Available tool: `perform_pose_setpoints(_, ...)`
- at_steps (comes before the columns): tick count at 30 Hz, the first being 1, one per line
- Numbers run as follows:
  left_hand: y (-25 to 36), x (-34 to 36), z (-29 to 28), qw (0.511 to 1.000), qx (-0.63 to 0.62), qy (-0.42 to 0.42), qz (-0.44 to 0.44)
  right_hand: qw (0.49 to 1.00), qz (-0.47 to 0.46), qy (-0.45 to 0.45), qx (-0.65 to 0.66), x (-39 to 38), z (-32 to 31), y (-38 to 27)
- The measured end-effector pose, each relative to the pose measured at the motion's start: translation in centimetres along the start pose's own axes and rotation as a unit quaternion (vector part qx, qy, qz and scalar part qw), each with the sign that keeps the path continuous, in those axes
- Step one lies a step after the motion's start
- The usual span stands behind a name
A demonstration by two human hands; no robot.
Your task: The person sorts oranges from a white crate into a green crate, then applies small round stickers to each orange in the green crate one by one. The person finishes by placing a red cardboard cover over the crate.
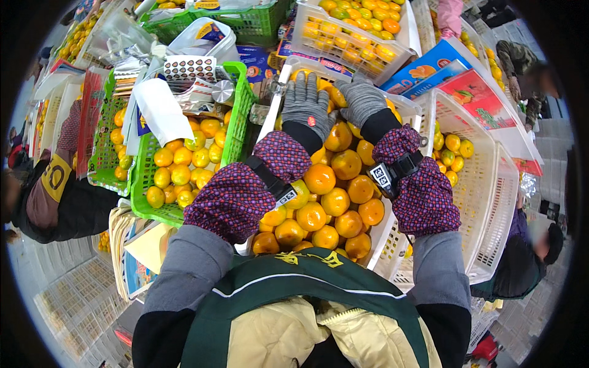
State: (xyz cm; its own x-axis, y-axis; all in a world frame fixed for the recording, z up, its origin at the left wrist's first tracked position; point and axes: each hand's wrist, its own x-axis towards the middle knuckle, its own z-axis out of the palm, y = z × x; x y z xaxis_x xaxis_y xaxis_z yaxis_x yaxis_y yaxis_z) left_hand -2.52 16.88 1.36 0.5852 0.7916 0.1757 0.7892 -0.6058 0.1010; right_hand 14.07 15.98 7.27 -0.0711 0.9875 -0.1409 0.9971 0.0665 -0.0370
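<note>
A white crate (412, 110) heaped with oranges (335, 201) stands right in front of me. My left hand (307, 109), in a grey knit glove, lies over the fruit at the crate's far end. Its fingers are stretched out, and a small red sticker sits on the back of the glove. Beside it my right hand (366, 103), gloved alike, rests on the oranges with its fingers extended to the far left and its thumb apart. Neither hand is closed around a fruit. The palms and the fruit beneath them are hidden.
At left, a green crate (142, 184) holds oranges, sticker sheets (189, 69) and white paper (162, 110). On the right, nested white crates (481, 202) contain a few oranges beneath printed cardboard sheets (475, 98). Another full crate (343, 46) stands beyond. People work on both sides.
</note>
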Motion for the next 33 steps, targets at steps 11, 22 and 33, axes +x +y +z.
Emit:
perform_pose_setpoints(11, 0.0, -2.2, -1.7, 0.988, -0.079, -0.050, 0.126, 0.998, -0.007, 0.030, 0.057, 0.6, -0.8, 0.7)
perform_pose_setpoints(22, 0.8, -2.8, -1.1, 0.952, -0.104, -0.259, 0.127, 0.996, 0.074, -0.009, 0.046, 5.8, -0.6, -9.3)
perform_pose_setpoints(33, 1.0, -2.2, 0.5, 0.963, 0.031, -0.232, 0.135, 0.990, 0.072, 0.067, 0.101, 6.0, 1.8, -7.7)
